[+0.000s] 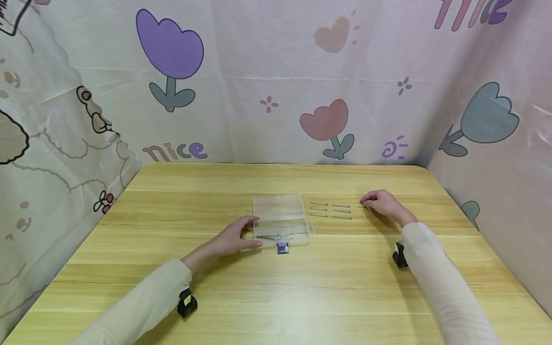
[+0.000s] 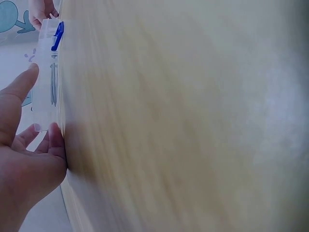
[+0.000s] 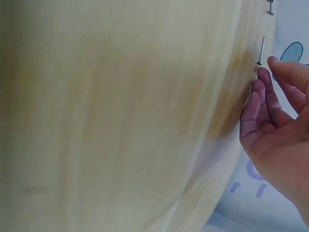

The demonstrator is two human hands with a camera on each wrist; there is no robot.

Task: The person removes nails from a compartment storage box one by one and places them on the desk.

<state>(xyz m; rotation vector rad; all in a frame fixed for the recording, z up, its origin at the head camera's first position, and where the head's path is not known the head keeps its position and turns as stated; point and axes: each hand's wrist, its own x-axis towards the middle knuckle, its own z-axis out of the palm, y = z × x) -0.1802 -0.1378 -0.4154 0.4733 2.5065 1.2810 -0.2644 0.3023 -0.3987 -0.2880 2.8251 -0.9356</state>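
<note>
A clear plastic box [image 1: 282,227] lies on the table with its lid [image 1: 278,207] folded back and a blue clasp [image 1: 282,247] at the front. Several nails [image 1: 268,236] lie inside. My left hand [image 1: 235,236] grips the box's left end, thumb at the front corner and fingers at the back; the left wrist view shows the box [image 2: 44,92] from its side. To the right, my right hand [image 1: 384,203] pinches a thin nail [image 1: 359,206] close over the table, mostly hidden by the fingertips. Another nail [image 3: 261,50] lies just beyond that hand in the right wrist view.
Several nails lie in two columns between box and right hand, one of them a nail [image 1: 342,217] in the front row. The wooden table [image 1: 302,297] meets a printed cloth [image 1: 241,110] at the back and sides.
</note>
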